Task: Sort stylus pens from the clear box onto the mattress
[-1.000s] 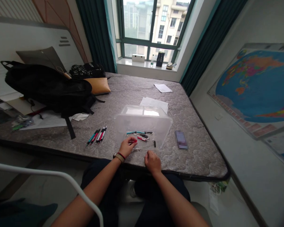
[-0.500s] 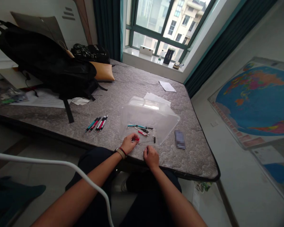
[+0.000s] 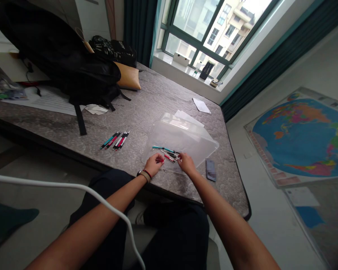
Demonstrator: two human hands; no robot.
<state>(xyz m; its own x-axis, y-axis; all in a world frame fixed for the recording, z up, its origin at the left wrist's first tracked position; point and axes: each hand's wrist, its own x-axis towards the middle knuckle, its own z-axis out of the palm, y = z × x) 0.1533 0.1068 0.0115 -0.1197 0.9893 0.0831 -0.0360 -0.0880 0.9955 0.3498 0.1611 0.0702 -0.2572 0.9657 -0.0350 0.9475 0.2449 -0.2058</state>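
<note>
A clear plastic box lies on the mattress in front of me, with several loose pens and pen parts on its near side. My left hand is closed on a small red pen part at the box's near left. Over the right end of the loose parts, my right hand has its fingers bent down among them; what they touch is hidden. To the left, several pens in teal, red and white lie side by side on the mattress.
A phone lies right of the box. White papers are behind it. A black backpack and a tan pouch occupy the back left. A white cable crosses the lower left, in front of my left arm.
My right hand has moved forward and right from the mattress edge to the loose pen parts. My left hand still holds the red part. The view has shifted slightly.
</note>
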